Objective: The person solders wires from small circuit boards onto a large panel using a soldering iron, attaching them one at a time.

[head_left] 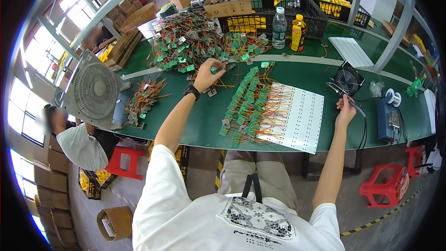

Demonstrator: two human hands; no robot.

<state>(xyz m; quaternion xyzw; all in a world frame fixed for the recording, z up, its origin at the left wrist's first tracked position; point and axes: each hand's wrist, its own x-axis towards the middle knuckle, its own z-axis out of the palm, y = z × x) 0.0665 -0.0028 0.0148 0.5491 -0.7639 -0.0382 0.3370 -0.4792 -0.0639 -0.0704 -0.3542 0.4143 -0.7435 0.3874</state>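
My left hand (209,74) is closed in a pinch on a small green circuit board (214,70), at the front edge of a big heap of wired circuit boards (179,42). A soldering iron (357,107) is gripped in my right hand (344,109), its tip pointing up and left near a small black square fan (348,79). Between my hands lies a white perforated panel (304,116). Orange and red wires run over its left side from rows of green boards (243,104). A smaller pile of wired boards (141,101) lies left of my left forearm.
At right stand a blue soldering station (386,122) and a solder spool (393,97). A water bottle (279,28) and a yellow drink bottle (298,32) stand before black crates (316,16). A large grey fan (96,88) is at left; another person (81,146) sits beyond it.
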